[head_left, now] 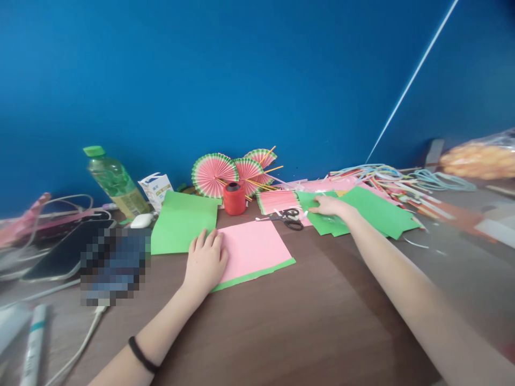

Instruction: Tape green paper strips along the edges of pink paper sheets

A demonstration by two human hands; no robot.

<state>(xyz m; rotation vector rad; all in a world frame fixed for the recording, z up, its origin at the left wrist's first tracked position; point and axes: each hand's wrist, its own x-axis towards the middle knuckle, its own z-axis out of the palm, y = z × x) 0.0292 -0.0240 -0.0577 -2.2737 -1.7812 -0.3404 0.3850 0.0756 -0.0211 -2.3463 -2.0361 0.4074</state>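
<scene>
Blue wall (241, 80) backed the brown table (306, 321); pink paper (255, 246) lay under my flat left hand (206, 258), green sheets (376, 212) under my right hand (330, 206), grip unclear.

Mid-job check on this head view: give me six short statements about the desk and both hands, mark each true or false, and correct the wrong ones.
1. The left hand rests at the left edge of the pink sheet. True.
2. The scissors are in the left hand. False: they lie on the table beyond the pink sheet.
3. The right hand is over the green sheets. True.
4. The red spool stands upright. True.
5. The bottle has a red cap. False: its cap is green.
6. The black band circles the right arm. False: it circles the left.
</scene>
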